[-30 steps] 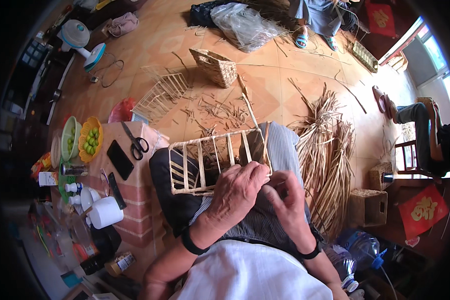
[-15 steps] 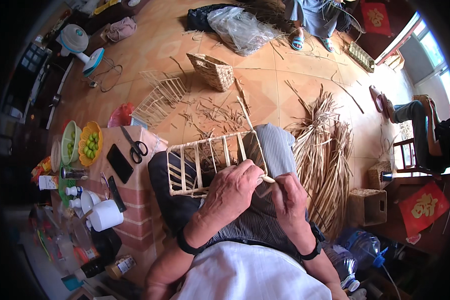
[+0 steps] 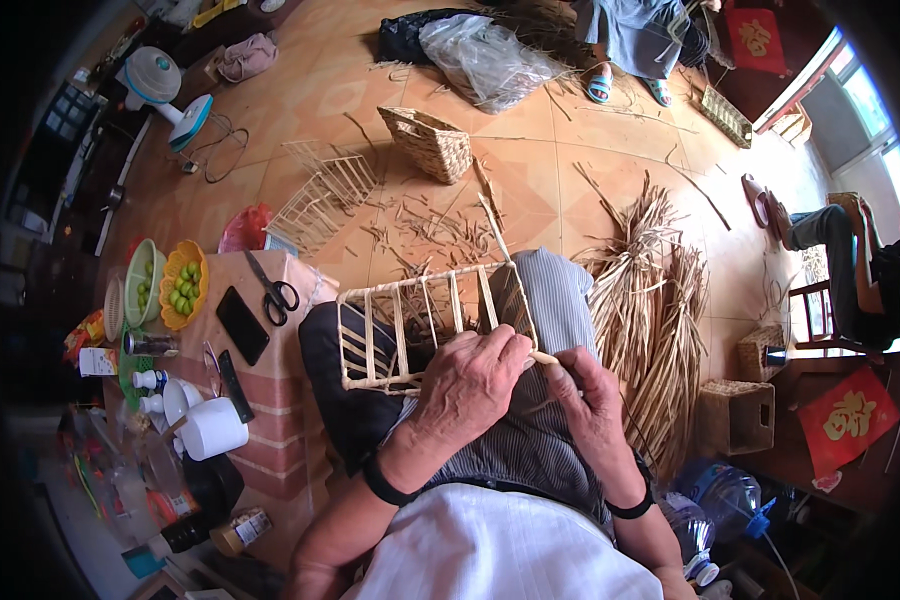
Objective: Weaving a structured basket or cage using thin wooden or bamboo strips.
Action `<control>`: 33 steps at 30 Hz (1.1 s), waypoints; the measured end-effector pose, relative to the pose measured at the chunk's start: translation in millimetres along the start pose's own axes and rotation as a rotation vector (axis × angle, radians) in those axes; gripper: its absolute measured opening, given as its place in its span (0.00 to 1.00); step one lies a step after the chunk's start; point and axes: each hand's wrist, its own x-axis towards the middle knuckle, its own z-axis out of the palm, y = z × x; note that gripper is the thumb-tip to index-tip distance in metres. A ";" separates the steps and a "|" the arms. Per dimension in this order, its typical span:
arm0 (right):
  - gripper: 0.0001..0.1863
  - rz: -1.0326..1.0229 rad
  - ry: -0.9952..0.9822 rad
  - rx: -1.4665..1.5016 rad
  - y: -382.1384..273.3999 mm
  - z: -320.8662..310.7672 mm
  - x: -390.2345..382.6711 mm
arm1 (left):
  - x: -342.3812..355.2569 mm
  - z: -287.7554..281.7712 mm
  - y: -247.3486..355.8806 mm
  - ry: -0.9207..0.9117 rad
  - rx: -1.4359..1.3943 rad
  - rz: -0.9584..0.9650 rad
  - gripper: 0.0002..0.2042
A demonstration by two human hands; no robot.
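Observation:
An open box-shaped basket frame, its thin rods wrapped in pale plant fibre with several flat cross strips, rests over my thighs. My left hand is closed on its near right corner, the fingertips bunched together. A short, pale, thick end of a plant-fibre strand sticks out between my hands at that corner. My right hand pinches a strand between thumb and forefinger just right of it; the grip is partly hidden by the fingers. Another strand stands up from the frame's far right corner.
Bundles of dried stalks lie right of my knee. A woven basket and another bare frame stand on the floor ahead. The left table holds scissors, a phone and a white mug. Two other people sit nearby.
My right hand has shifted slightly right and down, its fingers more spread from the frame's corner. My left hand keeps its hold, nearly in place.

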 end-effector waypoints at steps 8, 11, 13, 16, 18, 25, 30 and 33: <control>0.01 -0.139 0.060 -0.175 -5.3 -3.2 13.3 | 0.4 3.7 0.4 0.074 0.047 0.091 0.04; 0.02 -0.136 0.077 -0.129 -5.0 7.3 17.1 | -0.4 3.1 0.7 0.065 0.031 0.082 0.04; 0.03 -0.137 0.076 -0.111 -5.5 10.9 19.1 | -0.6 2.7 1.4 0.061 0.023 0.079 0.03; 0.02 -0.156 0.042 -0.097 -6.0 10.1 21.2 | -0.2 3.2 2.9 0.047 0.031 0.069 0.03; 0.03 -0.139 0.003 -0.099 -5.8 9.0 20.6 | 0.4 3.8 3.3 0.038 0.023 0.047 0.03; 0.05 -0.039 0.037 -0.118 -18.7 5.6 14.3 | -3.7 4.4 -1.0 0.063 0.039 0.051 0.03; 0.09 -0.467 0.076 -0.623 -46.7 -24.1 56.0 | -4.8 4.6 0.4 0.122 -0.095 -0.002 0.15; 0.09 -0.573 -0.028 -0.700 -49.4 -19.1 95.5 | -3.4 4.4 1.3 0.197 -0.097 -0.020 0.20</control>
